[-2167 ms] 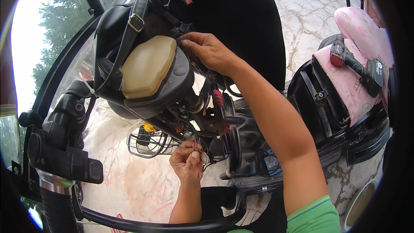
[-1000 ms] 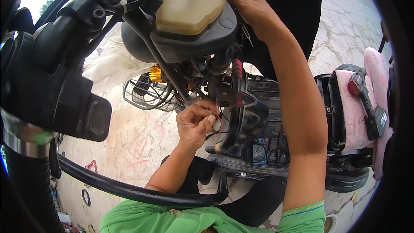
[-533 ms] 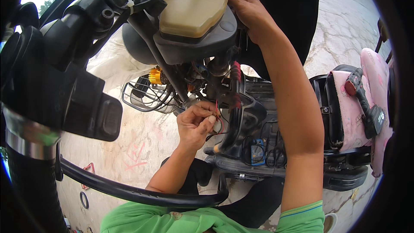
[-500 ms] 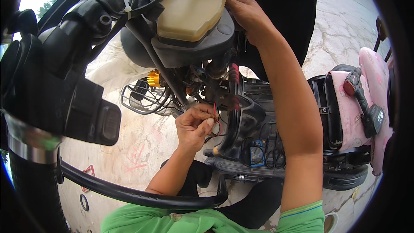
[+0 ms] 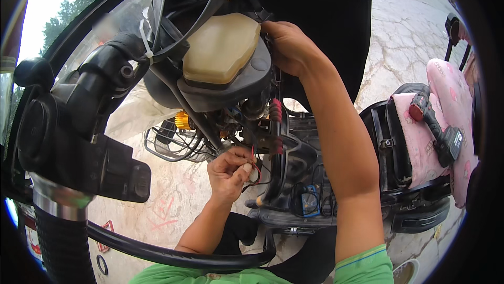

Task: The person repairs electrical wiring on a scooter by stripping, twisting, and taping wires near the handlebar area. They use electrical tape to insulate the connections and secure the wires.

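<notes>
Thumb and fingertips of my left hand (image 5: pixel 229 174) are pinched together on thin red and black wires (image 5: pixel 258 168), below the front of an electric vehicle. My right hand (image 5: pixel 287 47) reaches up behind the dashboard housing (image 5: pixel 226 95), at the far edge of its pale yellowish cover (image 5: pixel 223 47). Its fingertips are hidden behind the housing, so what they touch does not show. Between the hands are exposed wiring and a red-wrapped cable bundle (image 5: pixel 275 121) beside the steering column.
A black handlebar grip (image 5: pixel 63 247) and a curved black bar (image 5: pixel 173 247) lie close on the left. On the floorboard rests a blue meter (image 5: pixel 311 200) with black leads. A cordless power tool (image 5: pixel 436 124) lies on the pink seat (image 5: pixel 420 152). Behind is a wire basket (image 5: pixel 168 145).
The view has shifted, so the housing sits lower and more left in it. Both hands keep nearly the same places on the vehicle; the left still pinches the wires.
</notes>
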